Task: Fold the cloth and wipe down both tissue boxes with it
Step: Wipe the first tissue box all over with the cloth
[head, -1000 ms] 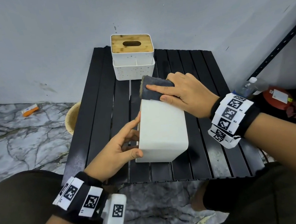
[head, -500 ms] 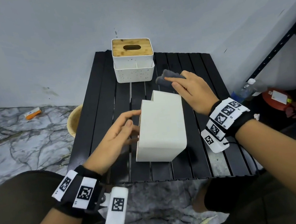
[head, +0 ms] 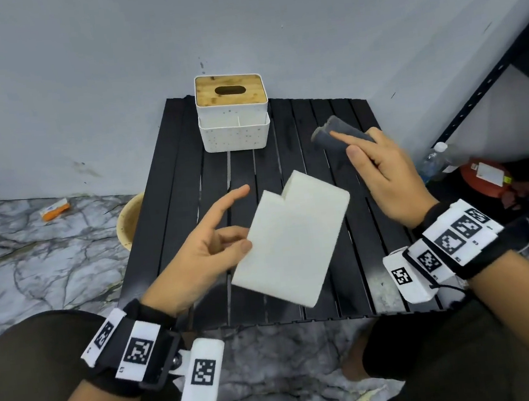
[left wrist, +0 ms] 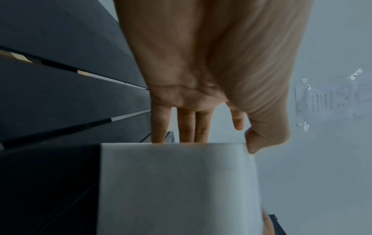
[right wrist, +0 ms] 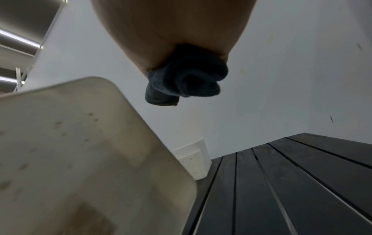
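- The left hand (head: 203, 255) is the nearest worry. It holds the plain white tissue box (head: 293, 243) tilted up off the counter (head: 170, 190), thumb on the near face and three fingers (left wrist: 187, 127) straight behind its edge; the index finger sticks out free. That is a thin pinch on a smooth wall, so I judge the box could slip or swing down onto the slats if the wrist keeps turning.
- The box's lower corner hangs near the counter's front edge. A drop here might bounce it to the floor (head: 51, 262).
- Beyond it, the right hand (head: 385, 181) is held above the counter, apart from the box, fingers curled round the folded dark cloth (head: 337, 130). In the right wrist view the cloth (right wrist: 185, 76) bulges loosely out of the fist, so the fold may open and leave a bunched pad that wipes unevenly.
- Farthest, the wood-lidded tissue box (head: 232, 112) sits at the back of the counter by the wall. A wide sweep of the right hand could nudge it, and its speckled tray front looks not yet wiped.
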